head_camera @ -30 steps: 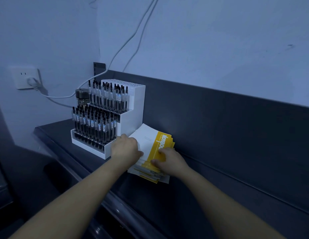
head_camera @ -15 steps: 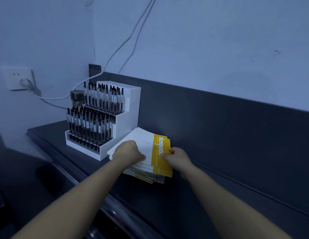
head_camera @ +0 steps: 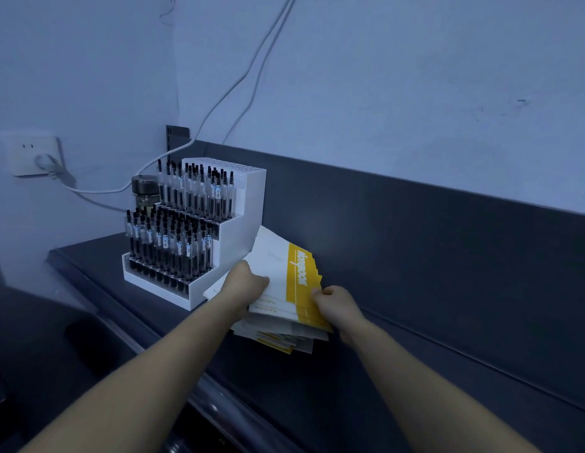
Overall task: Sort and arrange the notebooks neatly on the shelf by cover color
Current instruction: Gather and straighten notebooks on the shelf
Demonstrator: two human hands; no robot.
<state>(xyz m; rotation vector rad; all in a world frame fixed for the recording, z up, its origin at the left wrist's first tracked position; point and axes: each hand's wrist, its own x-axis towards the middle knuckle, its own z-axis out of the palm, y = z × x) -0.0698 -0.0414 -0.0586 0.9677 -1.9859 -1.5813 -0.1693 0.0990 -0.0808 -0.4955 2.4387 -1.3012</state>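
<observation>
A stack of white notebooks with yellow bands (head_camera: 281, 273) rests on the dark shelf (head_camera: 317, 380), beside the white pen stand. My left hand (head_camera: 243, 286) grips the stack's left side and my right hand (head_camera: 336, 304) grips its yellow right edge. The upper notebooks are tilted up off the lower ones (head_camera: 278, 340), which stay flat and slightly fanned underneath.
A white stepped stand full of black pens (head_camera: 193, 237) stands just left of the stack, with a glass jar (head_camera: 144, 191) behind it. A wall socket (head_camera: 36, 155) and white cables (head_camera: 219, 99) lie at the back. The shelf's dark back panel (head_camera: 431, 256) runs right.
Both hands went from pressing on the stack to gripping its sides. The upper notebooks have been squared up and tilted up off the lower ones.
</observation>
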